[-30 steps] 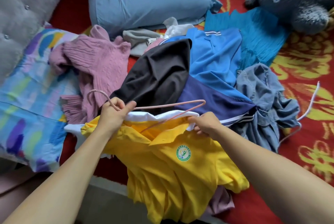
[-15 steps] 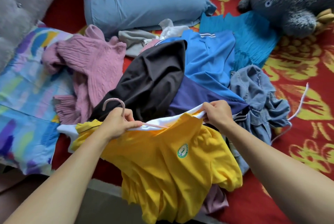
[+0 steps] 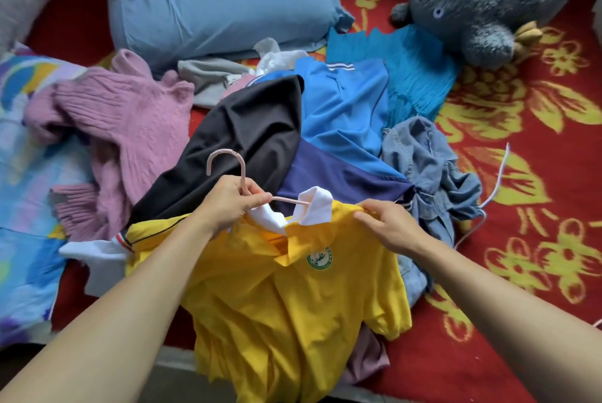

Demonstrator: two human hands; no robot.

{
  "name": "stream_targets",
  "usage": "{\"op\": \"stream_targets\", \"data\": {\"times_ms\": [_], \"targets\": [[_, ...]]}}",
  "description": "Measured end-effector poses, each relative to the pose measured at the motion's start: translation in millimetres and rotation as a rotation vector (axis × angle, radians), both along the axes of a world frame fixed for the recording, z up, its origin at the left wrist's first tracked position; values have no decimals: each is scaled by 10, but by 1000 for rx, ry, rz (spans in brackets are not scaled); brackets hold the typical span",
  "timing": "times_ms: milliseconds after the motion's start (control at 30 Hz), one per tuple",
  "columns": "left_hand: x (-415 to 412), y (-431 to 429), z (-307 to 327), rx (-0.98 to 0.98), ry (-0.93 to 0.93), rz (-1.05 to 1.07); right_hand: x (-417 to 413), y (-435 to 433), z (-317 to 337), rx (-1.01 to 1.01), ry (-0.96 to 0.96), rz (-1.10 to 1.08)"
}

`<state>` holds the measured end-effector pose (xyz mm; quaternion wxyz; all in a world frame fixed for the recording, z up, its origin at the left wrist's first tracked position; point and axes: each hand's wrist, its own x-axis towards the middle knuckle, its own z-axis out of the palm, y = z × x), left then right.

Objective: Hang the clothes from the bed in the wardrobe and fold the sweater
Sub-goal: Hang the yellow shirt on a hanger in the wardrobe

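A yellow polo shirt (image 3: 293, 311) with a white collar and a green badge hangs over the bed's front edge. A pink hanger (image 3: 228, 161) sits inside its neck, hook upward. My left hand (image 3: 228, 204) grips the hanger just below the hook. My right hand (image 3: 387, 226) pinches the yellow fabric at the shirt's right shoulder. Behind lie a pink knitted sweater (image 3: 130, 129), a black garment (image 3: 241, 142), a blue sports jacket (image 3: 342, 109) and a crumpled denim piece (image 3: 433, 174).
The red flowered bedspread (image 3: 537, 207) covers the bed. A blue pillow (image 3: 215, 2) lies at the back, a grey plush toy (image 3: 482, 2) at the back right, a teal pleated cloth (image 3: 410, 70) beside it, a colourful pillow (image 3: 29, 207) on the left.
The hanger has gone into the shirt's neck and its hook has turned upright. My right hand moved from the collar edge to the shirt's right shoulder. The white collar now stands up.
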<state>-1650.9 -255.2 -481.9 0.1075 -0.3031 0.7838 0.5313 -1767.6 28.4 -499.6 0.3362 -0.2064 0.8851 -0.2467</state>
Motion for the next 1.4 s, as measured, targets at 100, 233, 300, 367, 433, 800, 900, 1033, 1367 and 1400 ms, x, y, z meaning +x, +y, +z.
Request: {"op": "stream_targets", "data": {"times_ms": [100, 233, 300, 367, 433, 800, 900, 1033, 1367, 1400], "targets": [[-130, 226, -42, 11, 5, -62, 166, -36, -74, -44, 151, 111], [-152, 247, -99, -55, 17, -154, 230, 14, -110, -53, 316, 103], [-56, 100, -110, -276, -17, -260, 173, 152, -106, -59, 355, -4], [84, -68, -123, -427, -9, -228, 79, 315, -105, -58, 367, -93], [180, -153, -150, -553, -2, -162, 18, 413, -128, -45, 370, -127], [80, -98, -55, -390, 84, -84, -35, 576, -261, -182, 211, -294], [12, -72, -65, -457, 86, 60, -97, 389, -168, -343, 96, -474], [-121, -33, -88, -606, 35, 179, -95, 198, -78, -412, 59, -454], [-428, 174, -106, -613, -21, 314, -484, -493, -108, 203, 26, -452], [-438, 182, -121, -543, -8, 326, -455, -546, -96, 189, 34, -461]]}}
